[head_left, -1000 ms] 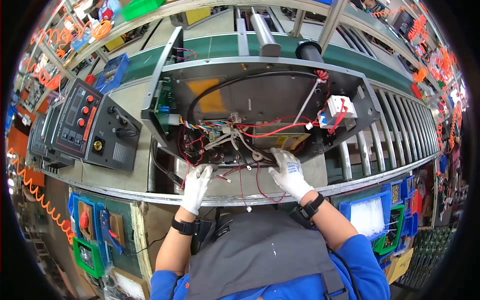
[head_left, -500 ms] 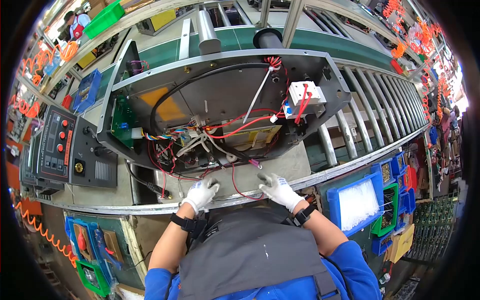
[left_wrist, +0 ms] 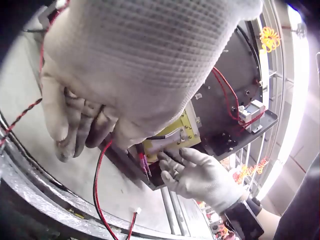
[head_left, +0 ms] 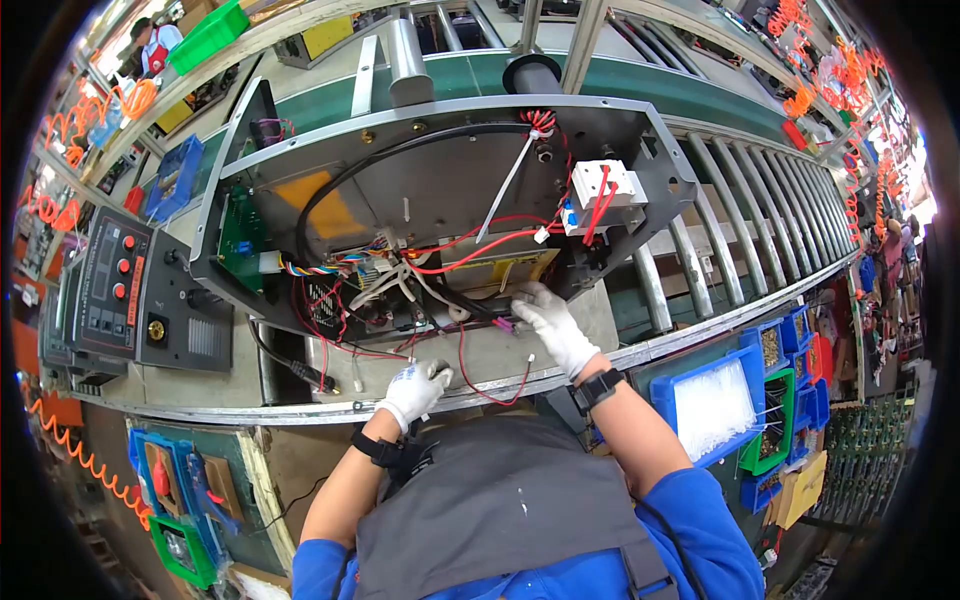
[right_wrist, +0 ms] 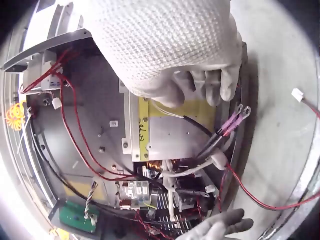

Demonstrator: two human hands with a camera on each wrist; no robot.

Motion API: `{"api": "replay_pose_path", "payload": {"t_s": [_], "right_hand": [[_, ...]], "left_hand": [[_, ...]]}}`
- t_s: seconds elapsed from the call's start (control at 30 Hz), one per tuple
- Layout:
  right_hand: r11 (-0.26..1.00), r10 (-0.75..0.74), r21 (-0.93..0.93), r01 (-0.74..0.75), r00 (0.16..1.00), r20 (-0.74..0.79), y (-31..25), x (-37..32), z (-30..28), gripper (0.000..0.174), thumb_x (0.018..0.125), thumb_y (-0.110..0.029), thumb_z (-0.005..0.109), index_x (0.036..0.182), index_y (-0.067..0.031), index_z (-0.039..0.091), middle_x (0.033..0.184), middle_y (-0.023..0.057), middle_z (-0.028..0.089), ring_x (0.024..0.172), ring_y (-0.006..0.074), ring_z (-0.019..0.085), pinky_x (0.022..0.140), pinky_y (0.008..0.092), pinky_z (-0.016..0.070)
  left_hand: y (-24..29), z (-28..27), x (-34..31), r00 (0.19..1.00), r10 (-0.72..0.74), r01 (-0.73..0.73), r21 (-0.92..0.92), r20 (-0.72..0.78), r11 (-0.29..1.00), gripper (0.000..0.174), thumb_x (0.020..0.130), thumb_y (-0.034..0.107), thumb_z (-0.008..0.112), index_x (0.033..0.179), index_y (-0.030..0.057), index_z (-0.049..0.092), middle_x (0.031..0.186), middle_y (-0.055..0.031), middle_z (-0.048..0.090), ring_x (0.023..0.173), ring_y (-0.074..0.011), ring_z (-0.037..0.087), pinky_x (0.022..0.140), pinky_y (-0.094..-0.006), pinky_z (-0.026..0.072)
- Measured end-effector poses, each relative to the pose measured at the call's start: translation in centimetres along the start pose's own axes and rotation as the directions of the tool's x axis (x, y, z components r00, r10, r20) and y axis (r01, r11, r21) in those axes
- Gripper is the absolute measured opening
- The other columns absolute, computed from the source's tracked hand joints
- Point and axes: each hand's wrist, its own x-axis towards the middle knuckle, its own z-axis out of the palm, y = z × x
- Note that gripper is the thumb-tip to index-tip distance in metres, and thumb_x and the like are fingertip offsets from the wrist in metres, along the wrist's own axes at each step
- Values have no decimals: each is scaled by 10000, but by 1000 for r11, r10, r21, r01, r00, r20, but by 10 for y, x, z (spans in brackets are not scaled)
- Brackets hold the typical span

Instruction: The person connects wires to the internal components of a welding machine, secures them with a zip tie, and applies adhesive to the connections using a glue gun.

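An open grey metal chassis (head_left: 400,170) full of wiring lies on the bench. My gloved right hand (head_left: 555,330) reaches over its front edge, with loosely bent fingers and nothing between them. In the right wrist view, two black cables with purple sleeves (right_wrist: 231,125) and ring terminals lie just beside those fingertips. My gloved left hand (head_left: 412,392) hovers near the bench's front edge, its fingers relaxed. A red-and-black wire (right_wrist: 260,202) with a white connector (right_wrist: 297,94) trails from the chassis onto the bench between the hands.
A grey control unit with red knobs (head_left: 125,280) stands at the left. Metal rollers (head_left: 740,245) run off to the right. Below them sits a blue bin of white strips (head_left: 712,405), with smaller parts bins alongside. A black cable plug (head_left: 315,376) lies left of my hands.
The view has swung, so the chassis sits further left. Both hands drew back from its front edge; then the right hand went forward to it again, while the left shifted slightly right.
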Motion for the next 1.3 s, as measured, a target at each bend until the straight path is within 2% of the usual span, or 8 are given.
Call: {"api": "replay_pose_path", "payload": {"t_s": [0.1, 0.2, 0.5, 0.73, 0.97, 1.03, 1.13, 1.3], "right_hand": [[984, 176, -61, -166, 942, 286, -16, 5, 7, 460, 913, -162, 600, 1305, -6, 418, 1064, 72, 595, 934, 146, 601, 795, 284, 496], [844, 31, 485, -231, 922, 386, -17, 7, 8, 305, 925, -194, 593, 1170, -29, 518, 1122, 76, 582, 999, 164, 588, 863, 334, 477], [593, -6, 766, -248, 950, 312, -18, -3, 1, 223, 916, -182, 604, 1119, -96, 570, 974, 49, 602, 895, 194, 583, 831, 393, 489], [475, 98, 799, -370, 924, 370, -31, -16, 19, 195, 912, -214, 613, 1072, -109, 577, 948, 51, 596, 731, 191, 564, 704, 343, 471], [719, 177, 613, -327, 939, 294, -37, -25, 11, 237, 940, -217, 576, 1126, -72, 555, 937, 44, 589, 749, 141, 526, 693, 302, 457], [701, 210, 633, -327, 944, 255, -38, -29, 0, 256, 932, -226, 586, 1135, -72, 563, 897, 25, 586, 734, 121, 515, 640, 276, 417], [720, 258, 601, -348, 937, 234, -37, -35, -8, 292, 926, -256, 592, 1151, -71, 570, 883, 8, 580, 699, 122, 527, 615, 287, 406], [738, 247, 549, -392, 914, 322, -22, -39, 10, 251, 937, -238, 574, 1130, -77, 560, 964, 35, 589, 735, 143, 557, 685, 306, 464]], "left_hand": [[10, -8, -11, 992, -87, 96, -106, 86, 990, 339, 911, 332, 523, 1111, 80, 630, 804, -137, 654, 689, -252, 638, 675, -375, 494], [-9, -1, -10, 987, -108, 130, -199, 118, 971, 356, 920, 324, 543, 1153, 65, 613, 854, -112, 665, 725, -216, 637, 681, -351, 498], [-19, 1, -5, 994, -13, 36, -211, 107, 977, 386, 949, 375, 512, 1169, 70, 599, 826, -71, 666, 685, -168, 630, 606, -286, 502], [46, -13, 21, 991, 127, -33, -849, 40, 528, 499, 951, 479, 495, 1154, 30, 576, 1011, -69, 638, 771, -140, 629, 669, -271, 516], [60, 12, 60, 999, -21, 46, -993, 44, 105, 225, 889, 250, 658, 1000, 61, 609, 879, -29, 641, 703, -139, 623, 663, -266, 514], [67, 8, 49, 999, 44, 22, -994, 27, 103, 211, 898, 221, 639, 1010, 45, 609, 914, -38, 647, 770, -130, 627, 701, -281, 515], [80, -21, 10, 922, 344, -330, -825, -177, 458, 301, 936, 280, 587, 1063, 8, 615, 1029, -79, 656, 920, -121, 610, 789, -275, 502], [45, -43, -30, 964, 158, -250, -937, -216, 244, 375, 981, 366, 482, 1143, 43, 583, 1086, -64, 641, 878, -113, 613, 747, -243, 483]]}}
